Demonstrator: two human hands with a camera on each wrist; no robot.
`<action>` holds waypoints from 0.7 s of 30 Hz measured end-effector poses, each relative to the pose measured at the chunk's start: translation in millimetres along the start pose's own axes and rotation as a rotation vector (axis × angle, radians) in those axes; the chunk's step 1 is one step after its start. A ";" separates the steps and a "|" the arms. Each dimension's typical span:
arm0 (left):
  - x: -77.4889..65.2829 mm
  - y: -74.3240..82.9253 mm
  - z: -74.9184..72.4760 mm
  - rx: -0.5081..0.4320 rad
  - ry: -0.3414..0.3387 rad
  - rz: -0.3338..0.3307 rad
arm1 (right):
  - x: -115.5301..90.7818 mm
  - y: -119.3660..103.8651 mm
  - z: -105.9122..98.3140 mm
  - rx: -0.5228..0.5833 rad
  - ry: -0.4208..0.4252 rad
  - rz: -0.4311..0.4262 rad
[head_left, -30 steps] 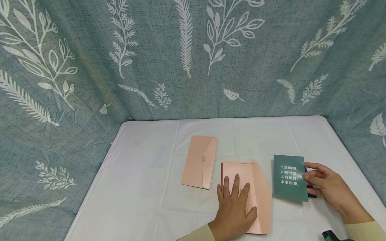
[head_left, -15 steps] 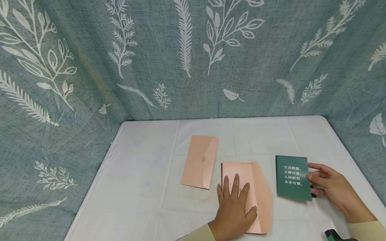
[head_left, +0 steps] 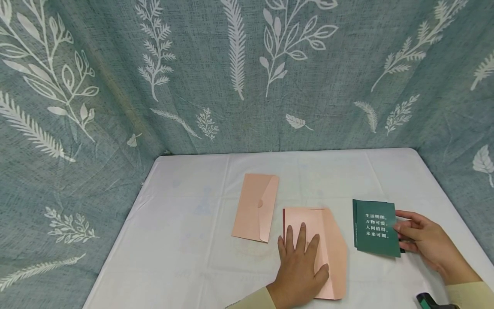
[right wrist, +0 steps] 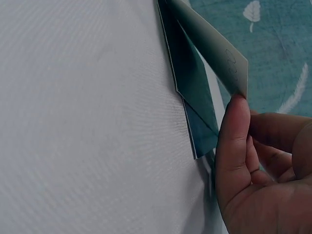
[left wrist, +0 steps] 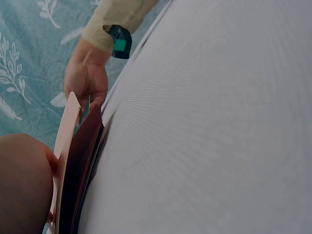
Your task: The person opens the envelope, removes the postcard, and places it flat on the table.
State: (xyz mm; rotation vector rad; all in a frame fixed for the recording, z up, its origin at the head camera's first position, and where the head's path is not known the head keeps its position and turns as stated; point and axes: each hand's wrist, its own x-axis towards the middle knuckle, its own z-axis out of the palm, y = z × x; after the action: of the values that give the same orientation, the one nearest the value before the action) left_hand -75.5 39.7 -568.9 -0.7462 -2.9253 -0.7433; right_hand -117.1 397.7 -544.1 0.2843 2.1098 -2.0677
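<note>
My left hand [head_left: 298,268] lies with spread fingers on a pink envelope [head_left: 335,253], whose wide flap extends to the right. A dark red strip shows along its left edge. To the right, my right hand [head_left: 430,242] pinches the right edge of a dark green card [head_left: 378,229] with white printed characters. In the right wrist view, the pinched card [right wrist: 219,53] is tilted up, showing a pale underside with a scribbled mark. More green-blue cards [right wrist: 187,68] lie beneath it. The left wrist view shows the envelope [left wrist: 66,129] edge-on.
A second pink envelope [head_left: 254,208], flap folded over, lies to the left on the white-covered table [head_left: 173,240]. A black and green object [head_left: 428,301] sits by the right sleeve. Patterned green curtains [head_left: 216,77] stand behind and at both sides.
My right hand has shifted the green card slightly right. Another green card's edge now shows at its left, and the dark card under my fingers is more covered. My left hand has stayed put.
</note>
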 end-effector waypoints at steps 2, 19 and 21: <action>0.1 -0.1 0.0 -0.002 0.001 -0.001 | 0.9 -0.7 0.2 -0.008 0.002 0.007; -1.7 -1.1 2.7 0.011 0.015 0.005 | 6.1 -5.8 12.7 -0.307 0.033 0.009; -2.0 -1.2 2.9 0.017 0.019 0.006 | 5.7 -6.7 12.9 -0.311 0.036 0.010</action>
State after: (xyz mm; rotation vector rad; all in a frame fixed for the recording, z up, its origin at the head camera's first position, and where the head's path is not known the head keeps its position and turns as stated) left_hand -74.1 39.2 -572.3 -0.7429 -2.9075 -0.7204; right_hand -124.4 384.8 -539.3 0.2880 2.4009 -1.7046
